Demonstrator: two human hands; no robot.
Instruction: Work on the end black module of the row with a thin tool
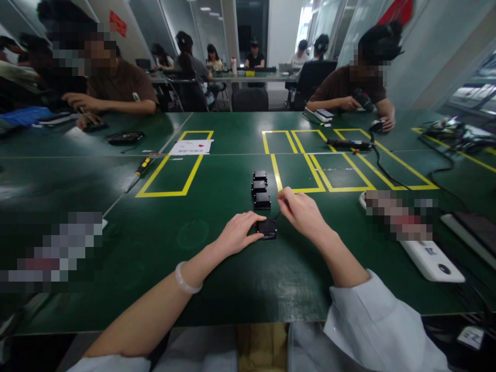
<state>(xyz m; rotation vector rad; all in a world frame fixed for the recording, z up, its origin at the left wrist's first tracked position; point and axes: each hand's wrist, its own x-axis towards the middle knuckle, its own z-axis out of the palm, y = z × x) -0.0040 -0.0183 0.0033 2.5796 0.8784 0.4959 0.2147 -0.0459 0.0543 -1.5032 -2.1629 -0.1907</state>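
Nearest me on the green table lies a small black block [267,228]. My left hand [241,231] grips its left side between thumb and fingers. My right hand [298,209] is closed in a pinch beside the block's upper right corner, on a thin dark item [277,216] too small to name. Beyond the held block, three similar black blocks stand in a column: a near one [262,200], a middle one [259,186] and a far one [260,175].
Yellow tape rectangles mark the table [217,289]. A screwdriver [143,166] and paper sheet [191,147] lie left. At right are a black corded tool [349,144], a white case [434,261] and cables [457,135]. Two people work across the table.
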